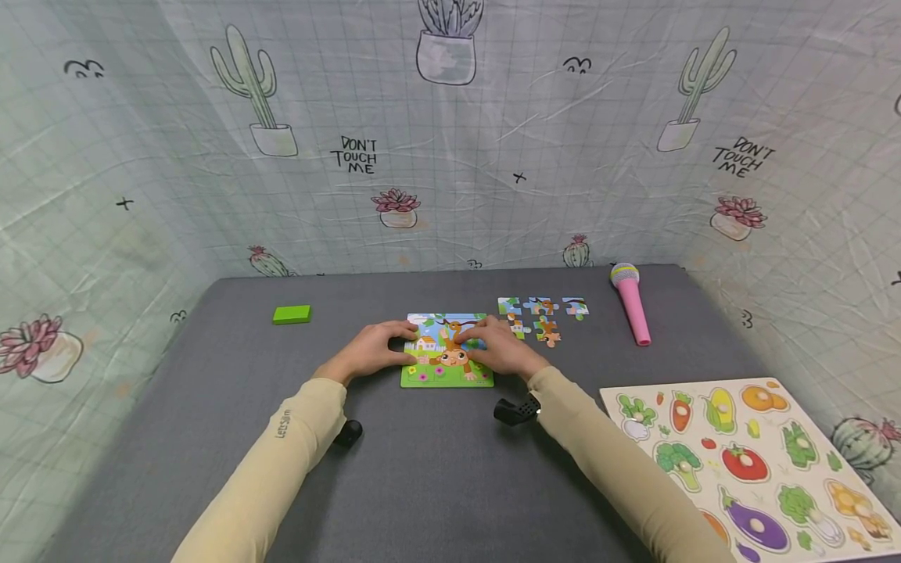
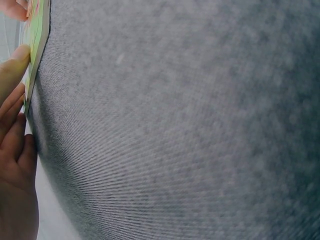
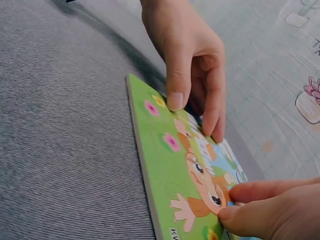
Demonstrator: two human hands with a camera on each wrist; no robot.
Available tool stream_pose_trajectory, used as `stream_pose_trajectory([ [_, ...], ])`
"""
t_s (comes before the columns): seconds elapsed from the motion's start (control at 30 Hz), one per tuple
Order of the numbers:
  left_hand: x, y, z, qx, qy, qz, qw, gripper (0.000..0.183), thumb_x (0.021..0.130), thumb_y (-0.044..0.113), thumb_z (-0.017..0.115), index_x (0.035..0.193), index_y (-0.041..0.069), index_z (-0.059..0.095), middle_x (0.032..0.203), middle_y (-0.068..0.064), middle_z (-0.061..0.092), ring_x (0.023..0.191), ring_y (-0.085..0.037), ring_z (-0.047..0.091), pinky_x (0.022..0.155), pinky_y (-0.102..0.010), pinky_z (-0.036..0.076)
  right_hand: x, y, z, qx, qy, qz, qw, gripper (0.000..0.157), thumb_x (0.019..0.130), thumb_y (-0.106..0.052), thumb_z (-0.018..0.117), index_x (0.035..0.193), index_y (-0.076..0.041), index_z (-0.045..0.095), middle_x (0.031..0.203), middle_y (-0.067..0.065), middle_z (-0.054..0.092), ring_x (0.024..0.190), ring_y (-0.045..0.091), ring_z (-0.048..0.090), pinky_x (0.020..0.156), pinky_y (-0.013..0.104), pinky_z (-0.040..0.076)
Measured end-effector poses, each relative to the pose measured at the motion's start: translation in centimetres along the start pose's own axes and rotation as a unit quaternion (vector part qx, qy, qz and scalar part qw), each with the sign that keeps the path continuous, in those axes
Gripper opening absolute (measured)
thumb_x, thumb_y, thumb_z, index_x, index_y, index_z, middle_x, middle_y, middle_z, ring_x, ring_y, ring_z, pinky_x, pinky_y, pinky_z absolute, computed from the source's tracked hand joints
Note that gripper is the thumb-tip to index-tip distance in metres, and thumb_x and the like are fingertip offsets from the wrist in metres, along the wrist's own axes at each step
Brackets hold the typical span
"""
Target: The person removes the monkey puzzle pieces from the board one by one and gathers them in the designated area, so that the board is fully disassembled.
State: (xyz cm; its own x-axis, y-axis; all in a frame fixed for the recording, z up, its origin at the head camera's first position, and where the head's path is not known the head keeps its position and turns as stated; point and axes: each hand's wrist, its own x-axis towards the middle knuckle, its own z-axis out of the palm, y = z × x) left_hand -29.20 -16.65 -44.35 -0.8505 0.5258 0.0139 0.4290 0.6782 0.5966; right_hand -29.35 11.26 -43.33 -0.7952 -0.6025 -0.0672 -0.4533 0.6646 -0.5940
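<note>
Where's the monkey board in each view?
Head: monkey board just below centre, between the hands.
Left wrist: top-left edge, a thin sliver seen nearly edge-on.
Right wrist: lower centre, slanting down to the bottom edge.
Shared landmark: left hand, touching the board in all three.

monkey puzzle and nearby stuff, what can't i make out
Monkey puzzle: right edge partly hidden by the right hand, head view; steeply slanted, cut off by the top edge, left wrist view.
Its lettering: too small, head view; cut off by the bottom edge, right wrist view.
Vegetable board: left side partly behind the right sleeve, head view.
</note>
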Motion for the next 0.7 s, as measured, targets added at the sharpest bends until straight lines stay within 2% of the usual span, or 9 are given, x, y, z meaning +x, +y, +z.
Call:
stream_pose_trajectory([
  [0.13, 0.02, 0.12, -0.09, -0.002, -0.002, 0.0, 1.0, 0.046, 0.087, 0.028, 0.076, 0.126, 0.004, 0.066, 0.143, -0.009, 0.052, 0.139, -0.031, 0.039, 0.114, -0.049, 0.032, 0.1, 0.02, -0.2, 0.015, -0.006, -0.006, 1.0, 0.028, 0.098, -0.011, 0.06, 0.124, -0.01, 0.066, 0.119, 0.015, 0.047, 0.11, 0.031, 0.038, 0.093, 0.051, 0.032],
  [0.3, 0.08, 0.26, -0.16, -0.001, -0.002, 0.001, 1.0, 0.046, 0.087, 0.027, 0.076, 0.126, 0.004, 0.066, 0.143, -0.009, 0.052, 0.138, -0.031, 0.039, 0.114, -0.049, 0.032, 0.22, -0.06, -0.07, 0.018, -0.003, 0.004, 1.0, 0.025, 0.098, -0.012, 0.061, 0.122, -0.012, 0.066, 0.119, 0.015, 0.045, 0.111, 0.031, 0.036, 0.093, 0.05, 0.032],
  [0.47, 0.07, 0.29, -0.21, -0.001, -0.004, -0.001, 1.0, 0.046, 0.087, 0.027, 0.076, 0.126, 0.003, 0.066, 0.143, -0.01, 0.052, 0.138, -0.031, 0.04, 0.113, -0.049, 0.032, 0.12, -0.23, 0.24, 0.015, 0.021, 0.004, 1.0, 0.025, 0.096, -0.011, 0.063, 0.121, -0.012, 0.068, 0.116, 0.014, 0.048, 0.105, 0.029, 0.039, 0.09, 0.048, 0.033],
  [0.7, 0.08, 0.23, -0.23, -0.002, -0.006, -0.006, 1.0, 0.046, 0.087, 0.027, 0.076, 0.126, 0.004, 0.066, 0.143, -0.01, 0.052, 0.138, -0.031, 0.04, 0.113, -0.05, 0.032, -0.09, -0.2, 0.65, 0.03, 0.056, 0.009, 0.998, 0.028, 0.094, -0.011, 0.067, 0.121, -0.012, 0.071, 0.11, 0.011, 0.043, 0.097, 0.027, 0.036, 0.079, 0.04, 0.034],
])
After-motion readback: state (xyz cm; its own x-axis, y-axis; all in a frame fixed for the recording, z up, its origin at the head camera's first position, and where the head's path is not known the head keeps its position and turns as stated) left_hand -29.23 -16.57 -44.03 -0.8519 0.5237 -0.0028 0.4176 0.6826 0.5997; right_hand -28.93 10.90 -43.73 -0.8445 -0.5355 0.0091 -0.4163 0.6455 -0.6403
